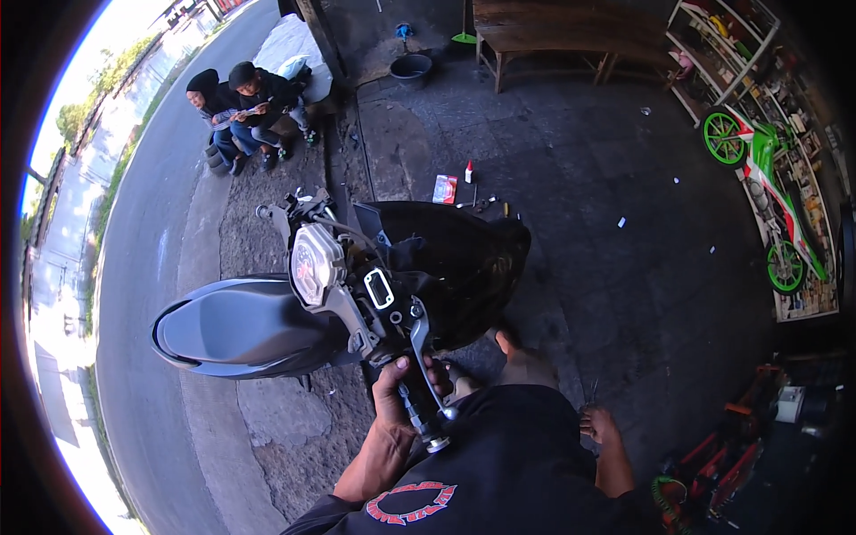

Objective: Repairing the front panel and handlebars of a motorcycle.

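A scooter stands before me with its handlebar bare of covers. My left hand [392, 392] is closed round the handlebar grip [412, 408], its fingertips showing beyond the silver brake lever [419, 334]. Close by on the bar sits a brake fluid reservoir [379, 289], a small rectangle with a pale rim and dark middle. The round-edged instrument cluster [312, 265] and cables are exposed. To the left stretches the dark seat [241, 325]; a black front panel [455, 267] lies to the right. My right hand [601, 424] hangs by my side, empty, its fingers loosely apart.
On the dark floor lie a red-and-white box [445, 189], a small white bottle [469, 172] and several tools. Two people [250, 111] sit by the road. A wooden bench [571, 36], a black basin [411, 69] and a shelf with a green motorbike frame [762, 178] stand farther off.
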Motion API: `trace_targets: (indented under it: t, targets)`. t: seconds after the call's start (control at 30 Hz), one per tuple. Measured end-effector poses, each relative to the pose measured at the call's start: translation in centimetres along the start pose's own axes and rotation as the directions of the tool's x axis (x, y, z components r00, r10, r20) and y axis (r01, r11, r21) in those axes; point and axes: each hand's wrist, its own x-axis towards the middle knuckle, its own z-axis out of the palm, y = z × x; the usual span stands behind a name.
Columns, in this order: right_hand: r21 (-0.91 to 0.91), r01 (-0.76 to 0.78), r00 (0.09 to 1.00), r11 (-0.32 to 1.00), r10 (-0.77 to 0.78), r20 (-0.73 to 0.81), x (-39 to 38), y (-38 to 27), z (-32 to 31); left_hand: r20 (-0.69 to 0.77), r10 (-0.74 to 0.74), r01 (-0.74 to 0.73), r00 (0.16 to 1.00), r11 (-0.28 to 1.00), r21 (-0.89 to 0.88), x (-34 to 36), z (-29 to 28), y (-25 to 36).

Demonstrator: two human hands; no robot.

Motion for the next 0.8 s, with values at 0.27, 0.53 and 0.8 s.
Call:
trace_targets:
  t: [0.27, 0.53, 0.8]
  targets:
    - [-0.033, -0.085, 0.993, 0.996, 0.082, -0.082, 0.3, 3.1, -1.0, 0.004, -0.006, 0.005, 1.0, 0.981, 0.196, -0.3, 1.0, 0.4]
    - [-0.029, -0.051, 0.999, 0.998, 0.051, -0.004, 1.5, 2.3, -0.9, 0.102, -0.037, 0.03, 0.994, 0.997, 0.068, 0.0, 1.6, 0.3]
    - [0.0, 0.032, 0.999, 0.999, -0.032, 0.01, 1.0, 0.8, -1.2, 0.007, -0.008, 0.008, 1.0, 0.999, -0.048, 0.0, -0.1, 0.2]
